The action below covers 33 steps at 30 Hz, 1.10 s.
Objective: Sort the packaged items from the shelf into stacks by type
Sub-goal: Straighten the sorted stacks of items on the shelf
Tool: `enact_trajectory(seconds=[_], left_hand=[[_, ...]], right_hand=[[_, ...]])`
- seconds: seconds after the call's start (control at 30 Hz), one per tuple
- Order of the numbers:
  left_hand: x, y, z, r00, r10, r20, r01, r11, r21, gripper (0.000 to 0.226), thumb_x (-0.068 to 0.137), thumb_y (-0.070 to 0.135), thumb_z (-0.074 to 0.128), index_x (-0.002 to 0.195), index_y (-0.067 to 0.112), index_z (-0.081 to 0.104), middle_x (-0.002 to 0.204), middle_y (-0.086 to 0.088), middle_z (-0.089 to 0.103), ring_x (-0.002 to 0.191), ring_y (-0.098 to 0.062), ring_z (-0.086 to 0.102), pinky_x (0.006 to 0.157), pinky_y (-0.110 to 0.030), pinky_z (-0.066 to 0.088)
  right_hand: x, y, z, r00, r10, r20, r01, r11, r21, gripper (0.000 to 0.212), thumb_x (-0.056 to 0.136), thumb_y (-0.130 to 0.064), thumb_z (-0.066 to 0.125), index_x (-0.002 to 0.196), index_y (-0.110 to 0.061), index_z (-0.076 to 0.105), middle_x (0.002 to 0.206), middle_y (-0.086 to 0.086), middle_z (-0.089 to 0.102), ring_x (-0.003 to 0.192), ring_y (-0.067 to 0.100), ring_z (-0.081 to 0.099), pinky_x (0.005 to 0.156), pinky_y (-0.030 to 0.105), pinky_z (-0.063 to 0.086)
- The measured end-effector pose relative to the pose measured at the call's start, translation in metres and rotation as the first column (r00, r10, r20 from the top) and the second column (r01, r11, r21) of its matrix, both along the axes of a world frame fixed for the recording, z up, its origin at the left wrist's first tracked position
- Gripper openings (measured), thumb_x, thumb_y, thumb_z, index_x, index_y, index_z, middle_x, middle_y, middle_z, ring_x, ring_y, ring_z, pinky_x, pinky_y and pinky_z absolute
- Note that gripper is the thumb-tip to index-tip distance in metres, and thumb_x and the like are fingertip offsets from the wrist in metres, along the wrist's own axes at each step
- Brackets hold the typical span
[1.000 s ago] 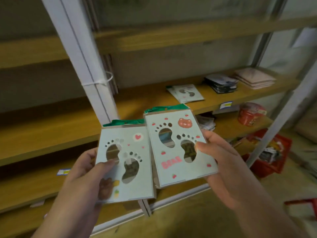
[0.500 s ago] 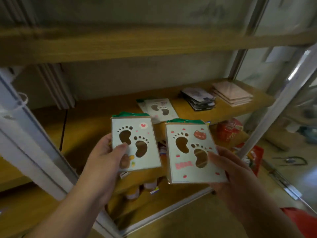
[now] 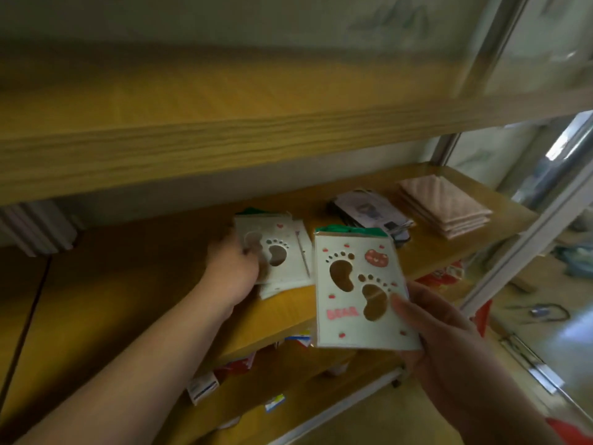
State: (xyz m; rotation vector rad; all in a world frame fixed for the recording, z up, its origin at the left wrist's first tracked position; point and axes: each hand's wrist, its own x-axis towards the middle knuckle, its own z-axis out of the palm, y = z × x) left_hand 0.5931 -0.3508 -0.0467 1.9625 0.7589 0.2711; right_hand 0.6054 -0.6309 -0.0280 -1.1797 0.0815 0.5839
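My right hand [image 3: 449, 348] grips a pale footprint packet [image 3: 353, 293] with a green top, a bear face and pink "BEAR" lettering, held above the front edge of the wooden shelf [image 3: 128, 300]. My left hand [image 3: 234, 268] reaches onto the shelf and holds a second footprint packet [image 3: 276, 248] with a red heart by its left edge. That packet lies on top of a small stack of like packets [image 3: 288, 284]. Further right on the shelf sit a dark stack of packets [image 3: 369, 213] and a pink stack [image 3: 446, 207].
An upper shelf board [image 3: 224, 139] hangs close overhead. A white metal upright [image 3: 529, 245] stands at the right. Below the shelf are red packages [image 3: 439, 277] and price tags [image 3: 202, 387]. The floor at the right holds a cable [image 3: 539, 311].
My left hand has moved forward and set its packet down onto the stack on the shelf. My right hand keeps its packet and has shifted slightly right. The camera has moved closer.
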Motion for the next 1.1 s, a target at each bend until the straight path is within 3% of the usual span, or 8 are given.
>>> enact_trajectory(seconds=[0.2, 0.37, 0.47, 0.57, 0.7, 0.8, 0.87, 1.1], left_hand=[[-0.017, -0.015, 0.003, 0.994, 0.026, -0.102, -0.001, 0.972, 0.236, 0.049, 0.1, 0.028, 0.047, 0.148, 0.03, 0.041, 0.157, -0.008, 0.032, 0.139, -0.037, 0.03, 0.112, -0.048, 0.027], [-0.046, -0.023, 0.01, 0.995, 0.065, -0.078, -0.041, 0.96, 0.276, 0.052, 0.101, 0.032, 0.05, 0.151, 0.028, 0.039, 0.158, -0.002, 0.032, 0.143, -0.03, 0.027, 0.115, -0.045, 0.023], [-0.061, -0.032, 0.013, 0.989, 0.145, -0.035, -0.131, 0.958, 0.256, 0.054, 0.1, 0.032, 0.054, 0.151, 0.029, 0.038, 0.156, 0.002, 0.032, 0.143, -0.022, 0.025, 0.115, -0.039, 0.022], [-0.067, -0.041, 0.014, 0.982, 0.187, -0.031, -0.173, 0.953, 0.25, 0.054, 0.099, 0.032, 0.055, 0.15, 0.031, 0.039, 0.153, 0.004, 0.033, 0.142, -0.02, 0.025, 0.114, -0.037, 0.022], [-0.065, -0.054, 0.021, 0.965, 0.261, -0.018, -0.248, 0.935, 0.256, 0.051, 0.097, 0.031, 0.058, 0.147, 0.029, 0.044, 0.149, 0.003, 0.036, 0.14, -0.02, 0.027, 0.113, -0.036, 0.023], [-0.065, -0.061, 0.025, 0.96, 0.28, -0.023, -0.263, 0.925, 0.274, 0.051, 0.097, 0.033, 0.057, 0.146, 0.032, 0.043, 0.145, 0.01, 0.034, 0.141, -0.016, 0.023, 0.113, -0.034, 0.021], [-0.066, -0.065, 0.027, 0.961, 0.275, -0.022, -0.257, 0.92, 0.295, 0.051, 0.097, 0.035, 0.057, 0.145, 0.033, 0.042, 0.14, 0.015, 0.032, 0.14, -0.014, 0.023, 0.112, -0.033, 0.021], [-0.055, -0.064, 0.021, 0.951, 0.299, -0.084, -0.271, 0.93, 0.248, 0.065, 0.096, 0.052, 0.051, 0.155, 0.043, 0.024, 0.164, 0.015, 0.017, 0.151, -0.012, 0.009, 0.118, -0.039, 0.016]], right_hand=[[0.032, 0.026, 0.01, 0.968, 0.155, 0.198, -0.123, 0.979, -0.163, 0.014, 0.075, -0.028, 0.074, 0.089, -0.032, 0.079, 0.099, 0.002, 0.079, 0.09, 0.021, 0.077, 0.07, 0.034, 0.062], [0.066, 0.056, 0.005, 0.903, 0.289, 0.319, -0.222, 0.948, -0.229, 0.025, 0.089, -0.03, 0.071, 0.112, -0.04, 0.07, 0.109, -0.003, 0.077, 0.098, 0.014, 0.074, 0.082, 0.037, 0.061], [0.085, 0.081, -0.002, 0.853, 0.385, 0.353, -0.275, 0.906, -0.323, 0.035, 0.093, -0.026, 0.069, 0.126, -0.036, 0.061, 0.107, -0.012, 0.077, 0.094, 0.007, 0.074, 0.071, 0.026, 0.06], [0.097, 0.105, -0.007, 0.798, 0.427, 0.425, -0.289, 0.89, -0.353, 0.032, 0.094, -0.02, 0.068, 0.122, -0.034, 0.061, 0.103, -0.015, 0.078, 0.092, 0.003, 0.073, 0.068, 0.02, 0.059], [0.105, 0.122, -0.014, 0.709, 0.476, 0.521, -0.188, 0.839, -0.51, 0.027, 0.089, -0.023, 0.072, 0.111, -0.034, 0.06, 0.106, -0.008, 0.075, 0.097, 0.011, 0.071, 0.082, 0.038, 0.061], [0.109, 0.119, -0.017, 0.591, 0.537, 0.602, -0.06, 0.774, -0.63, 0.038, 0.085, -0.033, 0.075, 0.117, -0.038, 0.055, 0.109, -0.013, 0.06, 0.099, 0.009, 0.063, 0.081, 0.029, 0.055], [0.112, 0.112, -0.02, 0.521, 0.567, 0.638, 0.039, 0.731, -0.681, 0.052, 0.083, -0.042, 0.074, 0.13, -0.033, 0.053, 0.111, -0.013, 0.044, 0.107, 0.011, 0.053, 0.092, 0.031, 0.049], [0.119, 0.093, -0.026, 0.593, 0.592, 0.545, -0.115, 0.733, -0.671, 0.076, 0.085, -0.057, 0.066, 0.149, -0.038, 0.03, 0.147, -0.007, 0.034, 0.136, 0.016, 0.039, 0.103, 0.034, 0.043]])
